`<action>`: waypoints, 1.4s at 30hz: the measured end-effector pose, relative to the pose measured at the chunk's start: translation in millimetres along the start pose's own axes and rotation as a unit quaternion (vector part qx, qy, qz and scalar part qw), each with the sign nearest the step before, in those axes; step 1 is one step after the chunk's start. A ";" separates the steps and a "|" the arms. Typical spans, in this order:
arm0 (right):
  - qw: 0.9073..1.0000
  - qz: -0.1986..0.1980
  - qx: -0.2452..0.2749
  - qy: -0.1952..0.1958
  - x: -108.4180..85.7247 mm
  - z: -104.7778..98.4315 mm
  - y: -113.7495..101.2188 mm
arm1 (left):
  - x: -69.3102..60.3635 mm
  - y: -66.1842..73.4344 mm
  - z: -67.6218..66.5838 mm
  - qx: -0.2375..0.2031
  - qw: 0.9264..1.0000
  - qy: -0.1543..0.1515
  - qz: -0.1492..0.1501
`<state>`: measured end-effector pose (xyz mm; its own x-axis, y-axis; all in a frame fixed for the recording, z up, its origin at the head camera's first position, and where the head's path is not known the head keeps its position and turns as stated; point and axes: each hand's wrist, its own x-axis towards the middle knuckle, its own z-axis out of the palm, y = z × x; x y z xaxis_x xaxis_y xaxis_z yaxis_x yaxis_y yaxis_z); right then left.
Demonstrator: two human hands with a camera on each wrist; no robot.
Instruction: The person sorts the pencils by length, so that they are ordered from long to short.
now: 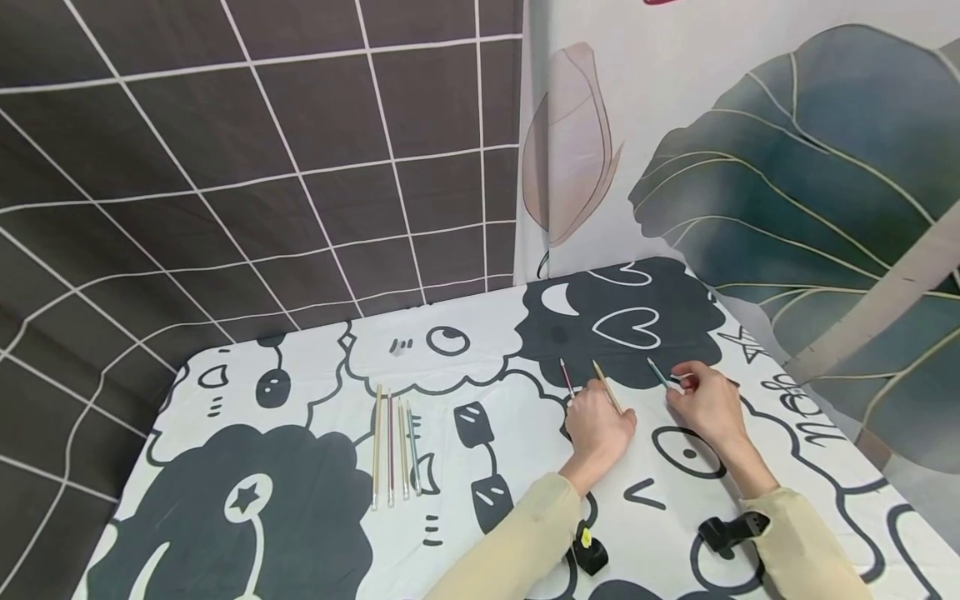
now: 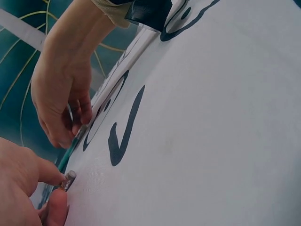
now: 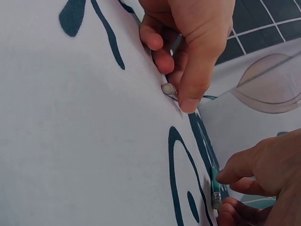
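My left hand (image 1: 600, 429) pinches a yellow pencil (image 1: 607, 387) between thumb and fingers. A dark red pencil (image 1: 567, 377) lies just left of that hand, its lower end hidden by the hand. To the right, my right hand (image 1: 703, 404) has thumb and fingers at the back end of a teal pencil (image 1: 658, 372). In the right wrist view, the teal pencil (image 3: 215, 189) shows between the fingers of the right hand (image 3: 268, 174). The left wrist view shows the metal-banded pencil end (image 2: 69, 177) at the left thumb.
Several more pencils (image 1: 390, 454) lie side by side on the left of the patterned tablecloth (image 1: 525, 517). A dark grid-lined curtain (image 1: 337, 167) rises behind the table, and a leaf-print cloth (image 1: 810, 167) hangs at the right. Black wrist cameras (image 1: 588, 552) sit at the cuffs.
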<state>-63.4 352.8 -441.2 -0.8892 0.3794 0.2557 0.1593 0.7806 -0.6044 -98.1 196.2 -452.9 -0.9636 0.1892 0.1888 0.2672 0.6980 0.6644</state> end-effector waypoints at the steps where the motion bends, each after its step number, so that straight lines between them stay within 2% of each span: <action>1: 1.000 0.001 -0.001 -0.001 0.0 0.4 -0.5 | 0.2 0.1 -0.1 0.005 1.000 -0.003 0.002; 8: 1.000 0.009 -0.009 -0.008 0.3 2.2 -1.5 | 3.9 1.9 0.6 0.030 0.999 -0.023 0.003; 13: 1.000 0.013 -0.016 -0.012 0.5 3.7 -1.7 | 6.6 4.2 -0.8 0.030 0.999 -0.035 0.003; 24: 0.999 0.010 -0.033 -0.013 0.3 5.6 -3.8 | 8.9 5.2 -5.2 -0.028 0.998 -0.055 -0.013; 32: 0.999 0.006 -0.044 -0.019 3.3 6.5 -3.0 | 8.1 4.3 -7.4 -0.037 0.998 -0.046 -0.015; 42: 0.999 0.012 -0.045 -0.018 3.7 6.5 -4.2 | 7.5 -0.5 -12.5 -0.100 0.994 -0.049 -0.017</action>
<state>-70.1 347.7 -442.6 -0.8995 0.3814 0.2129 0.2170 0.8133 -0.5399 -105.3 188.6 -442.8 -0.9652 0.2419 0.0989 0.2214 0.5556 0.8015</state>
